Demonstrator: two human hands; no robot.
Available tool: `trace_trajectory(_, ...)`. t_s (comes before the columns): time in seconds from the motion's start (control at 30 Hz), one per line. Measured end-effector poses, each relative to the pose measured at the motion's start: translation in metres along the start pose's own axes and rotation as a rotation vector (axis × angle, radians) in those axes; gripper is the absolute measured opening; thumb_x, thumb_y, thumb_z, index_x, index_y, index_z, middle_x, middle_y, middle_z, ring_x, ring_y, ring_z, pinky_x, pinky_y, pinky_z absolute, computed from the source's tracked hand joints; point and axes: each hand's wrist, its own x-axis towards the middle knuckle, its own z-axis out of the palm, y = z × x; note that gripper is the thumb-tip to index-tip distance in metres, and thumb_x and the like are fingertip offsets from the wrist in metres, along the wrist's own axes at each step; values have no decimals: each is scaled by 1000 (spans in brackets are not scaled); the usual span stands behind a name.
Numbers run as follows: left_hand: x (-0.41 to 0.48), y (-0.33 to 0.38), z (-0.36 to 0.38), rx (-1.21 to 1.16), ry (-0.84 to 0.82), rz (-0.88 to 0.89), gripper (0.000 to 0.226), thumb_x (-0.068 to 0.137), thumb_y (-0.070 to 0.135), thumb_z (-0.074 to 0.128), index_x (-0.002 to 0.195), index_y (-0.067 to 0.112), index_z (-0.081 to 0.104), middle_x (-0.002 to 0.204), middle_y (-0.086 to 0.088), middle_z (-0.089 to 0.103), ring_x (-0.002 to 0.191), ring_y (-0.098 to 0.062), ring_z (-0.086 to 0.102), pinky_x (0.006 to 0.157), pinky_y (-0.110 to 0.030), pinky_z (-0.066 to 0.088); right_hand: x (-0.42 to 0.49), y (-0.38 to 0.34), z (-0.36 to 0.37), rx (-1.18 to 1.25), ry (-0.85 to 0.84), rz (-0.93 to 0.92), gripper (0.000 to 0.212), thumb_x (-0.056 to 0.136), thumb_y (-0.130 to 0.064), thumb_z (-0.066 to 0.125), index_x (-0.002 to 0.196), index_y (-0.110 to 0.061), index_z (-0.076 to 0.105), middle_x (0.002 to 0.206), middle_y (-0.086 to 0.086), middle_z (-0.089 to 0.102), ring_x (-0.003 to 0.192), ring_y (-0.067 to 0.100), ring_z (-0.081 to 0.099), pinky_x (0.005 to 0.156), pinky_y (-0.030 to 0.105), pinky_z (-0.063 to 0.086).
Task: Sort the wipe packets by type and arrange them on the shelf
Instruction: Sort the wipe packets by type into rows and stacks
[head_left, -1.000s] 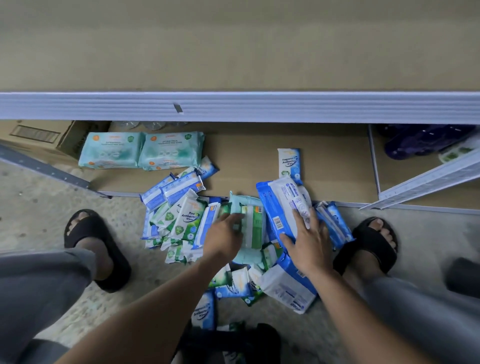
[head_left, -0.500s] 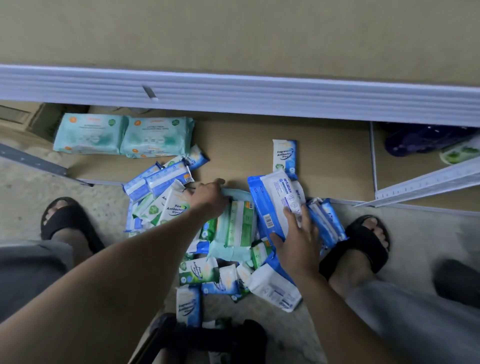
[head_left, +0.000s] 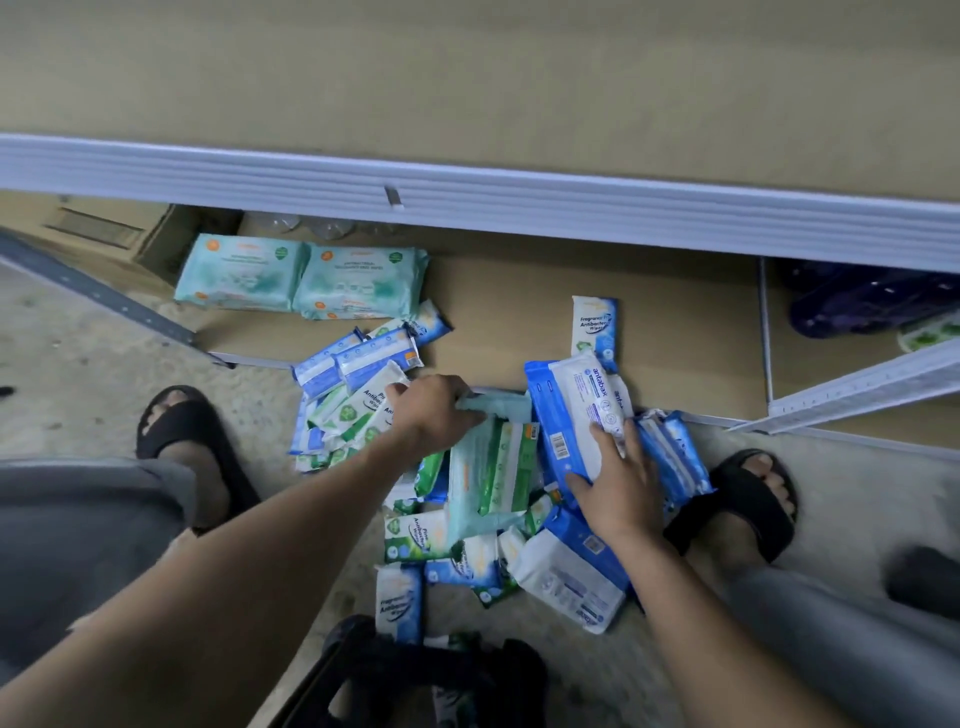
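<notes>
My left grip (head_left: 434, 413) is closed over the far end of the pale teal wipe packet (head_left: 483, 467), fingers curled down around its edge right at the front lip of the bottom shelf (head_left: 509, 322). The packet lies on the heap of small packets (head_left: 358, 410) on the floor (head_left: 93, 364), just off that lip. Its long axis runs from me straight toward the shelf, so I have it by the end nearest the shelf and the rest trails back toward my knees.

The shelved teal pair (head_left: 301, 280), which looks like the same type, sits side by side at the back left of the bottom shelf, long sides facing the front lip. From my left grip that spot is ahead and to the left. I judge the move is a lift, a reach up and left and a quarter turn, so the packet lines up beside them. The left side is clearly the nearer one for it.

My right grip (head_left: 618, 486) is on the blue and white antabax pack (head_left: 576, 405), which is propped at a tilt against the front lip of the bottom shelf. My thumb is at the pack's left edge and my fingers lie over its face, holding its near end. One small blue antibacterial packet (head_left: 595, 327) lies alone on the bottom shelf just behind that pack.
</notes>
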Motion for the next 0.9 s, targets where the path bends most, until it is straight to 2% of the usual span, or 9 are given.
trace_trajectory(0.2,-34,3,-26,-166,182,143,17,84,31,74,95,17,71,97,0,70,92,-25,62,68,-28,37,-16,-18,-8,-61,10,20,73,91,-57,58,154,-33,30,167,7,10,146,38,24,116,53,29)
trace_trajectory(0.33,-55,-7,-54,-386,242,91,12,83,27,79,89,23,70,85,4,69,81,-18,62,66,-29,43,-27,-50,-17,242,27,-113,66,93,-55,57,151,-29,39,158,4,36,143,28,34,112,45,33)
trace_trajectory(0.47,-70,-33,-75,-618,261,40,14,81,23,81,81,23,67,82,-6,70,75,-19,62,69,-31,47,-38,-84,-36,629,-152,-168,63,94,-52,60,150,-32,40,146,-9,49,136,16,46,107,30,39)
trace_trajectory(0.53,-79,-45,-85,-828,238,-17,13,83,17,80,82,17,67,80,-14,68,69,-20,59,69,-33,49,-42,-95,-39,686,-261,-183,52,92,-52,63,141,-39,49,131,-17,58,123,11,57,103,34,48)
trace_trajectory(0.6,-88,-54,-92,-1040,208,-69,13,85,7,77,84,10,65,79,-11,68,72,-21,62,71,-36,53,-43,-103,-39,793,-379,-170,32,91,-47,68,121,-38,61,118,-12,70,106,11,68,92,45,57)
trace_trajectory(0.67,-95,-66,-96,-1132,210,-104,11,87,4,75,87,7,64,86,-14,71,79,-24,65,81,-44,58,-47,-114,-40,895,-463,-133,27,90,-33,72,116,-31,63,114,-4,72,100,16,72,81,47,61)
trace_trajectory(0.77,-98,-85,-96,-1177,235,-142,10,89,6,74,92,4,65,94,-20,72,78,-23,69,81,-47,59,-50,-131,-42,895,-467,-156,28,91,-20,72,117,-24,62,114,-1,71,97,18,72,78,43,62)
trace_trajectory(0.83,-97,-98,-91,-1159,263,-192,13,90,10,73,97,3,65,95,-10,69,78,-18,69,76,-40,62,-51,-140,-44,828,-416,-212,29,92,-16,70,119,-20,62,114,-1,70,98,18,71,79,41,62)
trace_trajectory(0.9,-96,-110,-84,-1142,252,-241,16,90,17,74,98,4,68,99,-7,66,84,-20,69,79,-40,62,-51,-148,-46,708,-328,-288,26,92,-14,70,116,-18,63,107,-5,68,93,10,68,77,27,59)
